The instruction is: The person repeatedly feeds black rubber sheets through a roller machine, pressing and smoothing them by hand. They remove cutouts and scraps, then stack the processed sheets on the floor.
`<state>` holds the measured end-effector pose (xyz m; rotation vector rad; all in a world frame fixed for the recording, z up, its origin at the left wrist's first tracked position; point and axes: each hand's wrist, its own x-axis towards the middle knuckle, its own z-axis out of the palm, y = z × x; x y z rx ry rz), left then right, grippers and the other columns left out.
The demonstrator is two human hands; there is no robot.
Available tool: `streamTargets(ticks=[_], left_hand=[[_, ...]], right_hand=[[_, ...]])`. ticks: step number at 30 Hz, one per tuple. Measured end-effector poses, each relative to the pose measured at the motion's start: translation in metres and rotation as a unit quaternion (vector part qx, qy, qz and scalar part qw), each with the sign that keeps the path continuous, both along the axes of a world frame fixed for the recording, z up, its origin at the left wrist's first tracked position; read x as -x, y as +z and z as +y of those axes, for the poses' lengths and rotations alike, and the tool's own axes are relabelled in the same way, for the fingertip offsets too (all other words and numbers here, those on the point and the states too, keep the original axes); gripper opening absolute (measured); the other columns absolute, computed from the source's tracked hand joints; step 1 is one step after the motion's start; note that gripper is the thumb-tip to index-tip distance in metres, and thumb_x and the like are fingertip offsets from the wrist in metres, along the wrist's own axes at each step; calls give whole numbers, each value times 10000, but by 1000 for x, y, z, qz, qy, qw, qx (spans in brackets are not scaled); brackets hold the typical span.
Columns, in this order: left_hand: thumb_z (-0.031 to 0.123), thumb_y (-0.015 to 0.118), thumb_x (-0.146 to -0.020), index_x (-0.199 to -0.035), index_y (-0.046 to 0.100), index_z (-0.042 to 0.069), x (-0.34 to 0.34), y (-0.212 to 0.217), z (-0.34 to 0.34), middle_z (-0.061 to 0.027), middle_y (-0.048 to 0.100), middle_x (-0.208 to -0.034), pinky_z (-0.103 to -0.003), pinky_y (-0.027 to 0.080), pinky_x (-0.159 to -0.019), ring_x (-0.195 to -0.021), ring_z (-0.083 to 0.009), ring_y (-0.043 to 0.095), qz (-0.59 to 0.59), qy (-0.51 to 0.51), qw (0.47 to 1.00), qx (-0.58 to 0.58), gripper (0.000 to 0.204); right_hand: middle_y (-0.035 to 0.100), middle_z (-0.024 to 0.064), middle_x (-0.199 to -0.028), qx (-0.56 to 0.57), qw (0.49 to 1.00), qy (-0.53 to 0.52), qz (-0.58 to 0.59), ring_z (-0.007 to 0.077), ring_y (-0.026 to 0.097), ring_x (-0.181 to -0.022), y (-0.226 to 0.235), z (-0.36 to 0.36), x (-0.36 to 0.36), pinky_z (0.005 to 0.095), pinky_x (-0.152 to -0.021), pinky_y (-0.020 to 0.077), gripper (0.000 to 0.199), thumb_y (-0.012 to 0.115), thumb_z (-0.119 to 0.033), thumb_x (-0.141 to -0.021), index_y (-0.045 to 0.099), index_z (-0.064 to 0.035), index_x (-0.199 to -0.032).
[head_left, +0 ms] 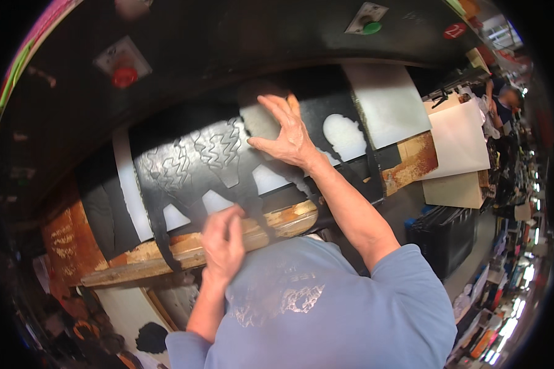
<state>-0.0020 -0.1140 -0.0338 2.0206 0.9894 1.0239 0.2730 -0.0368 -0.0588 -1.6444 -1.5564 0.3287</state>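
A black sheet (pixel 298 83) with shaped cut-outs lies on a white board (pixel 388 104). A rounded white opening (pixel 343 135) shows at its right, and zigzag lines mark its shiny middle part (pixel 191 154). My right hand (pixel 289 136) is over the sheet with fingers and thumb spread, beside a greyish rounded patch (pixel 260 120) that may be another opening. Nothing shows in its grasp. Close to the front edge, my left hand (pixel 223 243) is raised before my body with bent fingers. Motion blurs it, so whether it holds anything cannot be told.
A dark machine beam with a red button (pixel 124 76) and a green button (pixel 372 27) overhangs the far side. The worn wooden table edge (pixel 277 224) runs along the front. Right stand a pale box (pixel 454 190) and a black crate (pixel 443 237). Another person (pixel 505 107) is farther off.
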Motion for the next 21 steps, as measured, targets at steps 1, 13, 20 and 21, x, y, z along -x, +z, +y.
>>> streamTargets(ticks=[1, 13, 20, 21], left_hand=[[-38, 673, -989, -1118, 706, -9, -6, -6, -11, -141, 756, -965, -367, 578, -790, -860, -280, 735, -20, -35, 999, -23, 136], [29, 707, -1004, -1098, 678, 30, -12, -36, -15, -175, 724, -908, -441, 563, -716, -810, -370, 714, 90, 38, 991, -94, 99], [67, 743, -981, -1179, 672, 32, -16, -42, -25, -137, 711, -809, -424, 551, -676, -740, -314, 708, 75, 57, 989, -118, 213], [75, 755, -973, -1206, 674, 35, -17, -44, -30, -132, 711, -813, -429, 550, -692, -754, -313, 704, 59, 60, 992, -98, 250]], right_hand=[[575, 188, -1474, -12, 998, 14, 68, 462, 475, -1435, 4, -6, -9, 548, -1226, 385, 813, 893, -345, -790, 595, -53, -1487], [683, 35, -766, -288, 935, -207, -8, 94, 587, -721, 113, -32, -139, 302, -689, 504, 227, 726, -215, -1034, 722, 3, -969], [694, 106, -715, -25, 963, -227, 141, 126, 636, -692, 4, -137, -63, 327, -666, 526, 228, 738, -211, -986, 735, 10, -929], [698, 132, -728, -21, 982, -173, 75, 170, 661, -681, -8, -148, -55, 342, -670, 530, 231, 723, -226, -985, 742, -1, -935]])
